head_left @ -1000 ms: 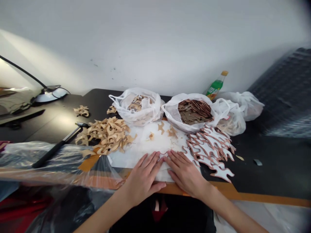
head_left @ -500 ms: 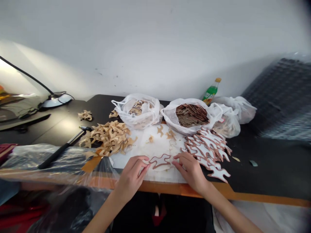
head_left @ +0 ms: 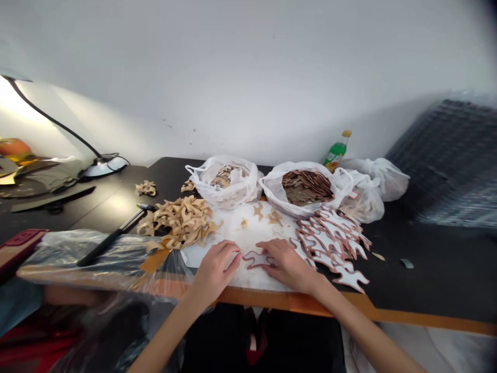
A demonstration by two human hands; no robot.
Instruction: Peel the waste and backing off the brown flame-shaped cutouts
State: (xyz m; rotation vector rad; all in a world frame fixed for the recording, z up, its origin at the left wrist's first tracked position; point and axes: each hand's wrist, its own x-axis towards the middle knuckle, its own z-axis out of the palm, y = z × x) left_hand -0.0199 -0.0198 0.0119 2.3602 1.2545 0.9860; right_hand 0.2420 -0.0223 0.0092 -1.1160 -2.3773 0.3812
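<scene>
A flat, wavy white cut-out piece with a brown edge (head_left: 254, 259) lies on the white sheet (head_left: 236, 235) in front of me. My left hand (head_left: 217, 264) is at its left end, with thumb and forefinger pinched together. Whether a small scrap is between those fingertips is too small to tell. My right hand (head_left: 285, 263) has its thumb and fingers closed around the piece's right end. Beside it on the right is a heap of similar white cut-outs (head_left: 330, 235). To the left is a pile of curled tan paper scraps (head_left: 182, 217).
Behind the sheet stand an open bag of mixed cut-outs (head_left: 229, 199) and an open bag of brown pieces (head_left: 283, 204). A green bottle (head_left: 336, 154) and tied bags (head_left: 365, 199) are at back right. A black-handled tool (head_left: 104, 246) lies left, near a lamp (head_left: 104, 167).
My right hand has moved left and now grips the right end of the white cut-out. My left hand stays pinched at the left end. The view has shifted slightly left.
</scene>
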